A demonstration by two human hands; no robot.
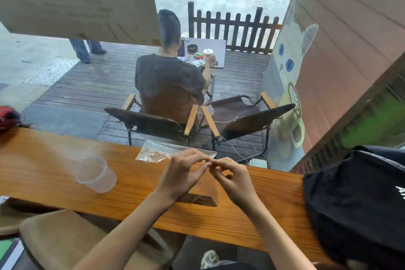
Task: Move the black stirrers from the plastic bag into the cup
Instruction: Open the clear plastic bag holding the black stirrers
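Right now, head view only: both hands are met fingertip to fingertip above the long orange-brown wooden counter (54,166). The left hand (182,175) is curled, thumb and forefinger closed on the top edge of a clear, thin plastic bag (215,188); the same edge is pinched by the right hand (235,178), its fingers (219,163) bent in towards the left ones. The bag is seen hanging down from the pinch, betw. the wrists, reaching the counter. At its bottom, below the fingers, the black thin stirrers (197,200) are seen lying as a dark bundle inside the film. Whether the bag mouth is open can't be told.

A translucent, round plastic cup (95,174) is stood on the counter, well left of the left fingers, apart from the bag. Just beyond the fingertips a second, crumpled clear plastic bag (157,151) is laid flat, contents unclear. Far right of the right hand, a black fabric backpack (355,199) is rested on the counter.
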